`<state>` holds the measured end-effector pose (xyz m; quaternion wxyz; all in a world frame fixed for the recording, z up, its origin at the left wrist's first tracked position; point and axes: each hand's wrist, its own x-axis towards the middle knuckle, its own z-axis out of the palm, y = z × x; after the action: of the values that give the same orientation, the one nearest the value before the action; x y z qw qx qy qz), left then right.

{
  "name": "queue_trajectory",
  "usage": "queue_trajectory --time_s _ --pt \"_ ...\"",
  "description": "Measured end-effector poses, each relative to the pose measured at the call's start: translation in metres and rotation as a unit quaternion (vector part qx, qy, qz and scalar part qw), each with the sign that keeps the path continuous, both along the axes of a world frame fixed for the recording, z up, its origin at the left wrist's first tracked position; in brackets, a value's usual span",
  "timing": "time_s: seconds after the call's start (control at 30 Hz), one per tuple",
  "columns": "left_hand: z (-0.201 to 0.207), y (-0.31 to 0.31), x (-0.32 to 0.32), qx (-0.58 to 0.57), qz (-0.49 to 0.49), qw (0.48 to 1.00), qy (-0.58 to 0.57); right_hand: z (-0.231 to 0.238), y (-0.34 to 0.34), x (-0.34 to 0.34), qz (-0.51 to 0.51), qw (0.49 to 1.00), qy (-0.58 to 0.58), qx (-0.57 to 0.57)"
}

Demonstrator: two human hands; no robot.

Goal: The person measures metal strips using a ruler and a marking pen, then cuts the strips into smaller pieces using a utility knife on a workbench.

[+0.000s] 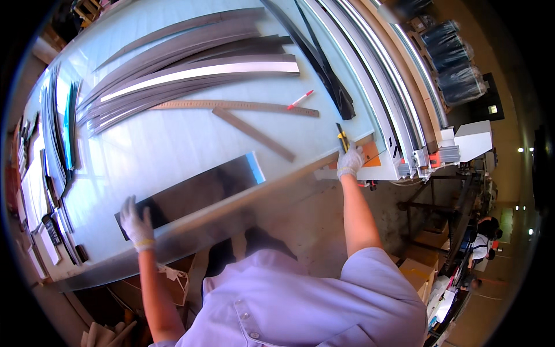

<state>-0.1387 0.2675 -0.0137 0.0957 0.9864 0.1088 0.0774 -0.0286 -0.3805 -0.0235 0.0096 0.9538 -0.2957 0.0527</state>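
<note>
My left hand (137, 224), in a white knit glove, lies with fingers apart on the left end of a dark rectangular sheet (193, 194). The sheet rests at a slant along the near table edge, with a blue and white strip at its right end. Out to the right, my gloved right hand (350, 161) is closed at the near right table corner. From its fingers a yellow and black utility knife (342, 137) points away from me. An orange patch (370, 154) shows beside this hand.
Long grey strips (191, 49) are piled across the table's far side. Nearer lie a long ruler (231, 105), a short brown strip (254, 134) and a red-and-white pen (300, 99). Metal rails (381, 75) run along the right; more strips (52, 133) lie left.
</note>
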Motion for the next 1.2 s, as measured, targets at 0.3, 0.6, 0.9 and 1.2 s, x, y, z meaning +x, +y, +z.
queue_trajectory --time_s 0.3,0.6,0.9,1.2 --pt "-0.024 -0.066 -0.040 0.032 0.009 0.999 0.019 -0.017 0.037 0.172 0.406 0.908 -0.006 -0.108" --pt "-0.015 -0.064 -0.039 0.035 0.007 0.999 0.013 0.021 0.051 0.178 0.442 0.889 0.081 -0.084" --pt "-0.021 -0.061 -0.040 0.040 0.013 0.999 0.012 -0.024 0.068 0.120 0.418 0.905 -0.001 0.079" --pt "-0.021 -0.065 -0.040 0.038 0.007 0.999 -0.013 -0.002 -0.036 -0.091 0.343 0.929 0.087 0.111"
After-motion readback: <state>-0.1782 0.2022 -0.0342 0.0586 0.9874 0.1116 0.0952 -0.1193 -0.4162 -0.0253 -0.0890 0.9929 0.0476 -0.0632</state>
